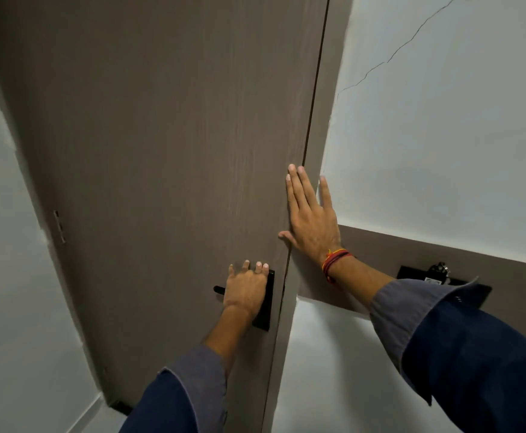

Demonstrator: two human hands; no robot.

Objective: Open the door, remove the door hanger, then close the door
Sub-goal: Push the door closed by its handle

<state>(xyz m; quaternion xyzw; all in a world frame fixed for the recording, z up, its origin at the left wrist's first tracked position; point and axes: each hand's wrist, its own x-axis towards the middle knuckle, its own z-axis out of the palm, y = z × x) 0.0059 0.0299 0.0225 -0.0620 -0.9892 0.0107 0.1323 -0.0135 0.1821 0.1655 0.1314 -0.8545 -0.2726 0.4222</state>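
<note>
A brown wood-grain door fills the middle of the view, its edge lying against the frame on the right. My left hand rests on top of the black door handle, which sits on a black lock plate; the fingers curl over it. My right hand lies flat with its fingers spread across the door's edge and the frame. No door hanger shows on this side.
A white wall with a thin crack stands to the right, above a brown panel carrying a black switch plate. Another white wall is on the left. A hinge shows on the door's left side.
</note>
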